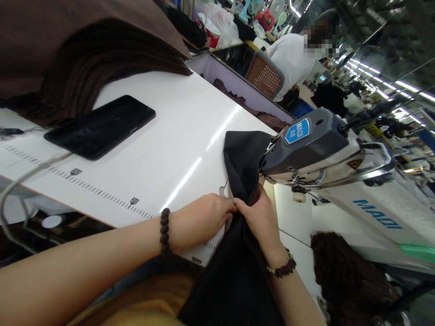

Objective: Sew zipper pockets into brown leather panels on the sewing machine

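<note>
A long piece of black fabric (pixel 234 276) runs from my lap up over the table edge to the sewing machine (pixel 306 140). Its far end lies on the table beside the machine head, partly under it. My left hand (pixel 207 217) is closed, its thumb and fingers pinching the fabric's edge. Right against it, my right hand (pixel 260 217) grips the same fabric, thumb tip close to the left thumb and fingers hidden behind the cloth. The needle area is hidden by the machine head and the fabric.
A black phone (pixel 102 127) with a cable lies on the white table (pixel 176 136). Behind it rises a stack of brown fabric pieces (pixel 129 50). Dark brown cloth (pixel 346 271) is heaped at the right. A person in a white shirt (pixel 292 59) sits beyond, by a chair (pixel 265 74).
</note>
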The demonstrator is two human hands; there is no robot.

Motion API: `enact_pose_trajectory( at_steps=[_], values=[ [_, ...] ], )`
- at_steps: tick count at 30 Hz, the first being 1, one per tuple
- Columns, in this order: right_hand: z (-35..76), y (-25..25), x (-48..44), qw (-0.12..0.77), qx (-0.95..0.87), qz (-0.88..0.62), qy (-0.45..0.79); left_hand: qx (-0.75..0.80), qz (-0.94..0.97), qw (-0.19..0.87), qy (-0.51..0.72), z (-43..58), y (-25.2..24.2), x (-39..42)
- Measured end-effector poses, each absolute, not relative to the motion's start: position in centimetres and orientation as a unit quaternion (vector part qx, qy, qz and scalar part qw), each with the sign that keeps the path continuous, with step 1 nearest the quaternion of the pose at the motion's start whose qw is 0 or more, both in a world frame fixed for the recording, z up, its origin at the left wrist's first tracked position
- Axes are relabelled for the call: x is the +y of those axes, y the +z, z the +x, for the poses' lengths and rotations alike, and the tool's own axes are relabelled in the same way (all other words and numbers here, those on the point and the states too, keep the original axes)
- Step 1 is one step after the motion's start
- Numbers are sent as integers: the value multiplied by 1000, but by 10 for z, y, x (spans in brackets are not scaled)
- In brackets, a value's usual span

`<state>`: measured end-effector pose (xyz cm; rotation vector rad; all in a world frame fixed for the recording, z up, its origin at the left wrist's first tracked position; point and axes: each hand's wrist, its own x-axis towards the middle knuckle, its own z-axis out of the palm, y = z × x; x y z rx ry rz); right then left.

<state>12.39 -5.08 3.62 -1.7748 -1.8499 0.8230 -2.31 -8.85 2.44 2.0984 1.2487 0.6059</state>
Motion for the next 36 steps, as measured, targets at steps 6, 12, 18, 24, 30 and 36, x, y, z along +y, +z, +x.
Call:
enact_pose_trajectory(
  at_steps=[6, 12, 18, 24, 30, 36],
  values=[
    [124, 37, -53, 235, -662, -643, 304, 549, 769, 271, 184, -33, 27, -64],
    [126, 36, -55, 254, -658, -636, 313, 518, 806, 236, 161, -21, 22, -65],
    [126, 31, -53, 271, -652, -628, 327, 511, 831, 187, 113, -16, 26, -70],
    [128, 26, -53, 294, -652, -610, 341, 492, 851, 145, 109, -12, 24, -70],
    [130, 24, -53, 298, -654, -610, 333, 501, 816, 196, 213, -17, 14, -67],
    [129, 23, -52, 297, -656, -611, 329, 487, 776, 233, 327, -19, 12, -66]
  ],
)
